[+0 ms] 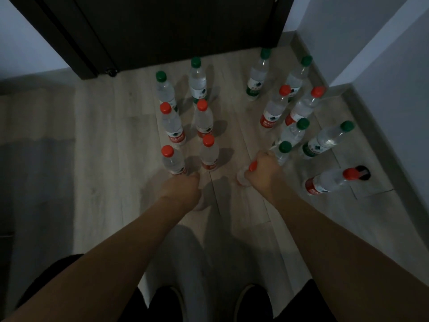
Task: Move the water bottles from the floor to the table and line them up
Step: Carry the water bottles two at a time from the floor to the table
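Several clear water bottles with red or green caps stand on the pale wood floor. A left cluster includes a red-capped bottle (173, 160) and another (209, 153). The right cluster has green-capped bottles (321, 141) and red-capped ones (274, 108). My right hand (263, 171) grips the neck of a red-capped bottle (243, 178), whose cap shows between the fingers. A green-capped bottle (281, 152) touches the far side of that hand; I cannot tell whether it is held. My left hand (182, 189) is curled over a blurred bottle (201, 205), mostly hidden beneath it.
A dark door (162, 26) closes the space ahead, with white walls (383, 54) on both sides and a skirting board on the right. A round dark floor fitting (363, 173) sits beside a red-capped bottle (329, 182). My dark shoes (251, 303) stand at the bottom.
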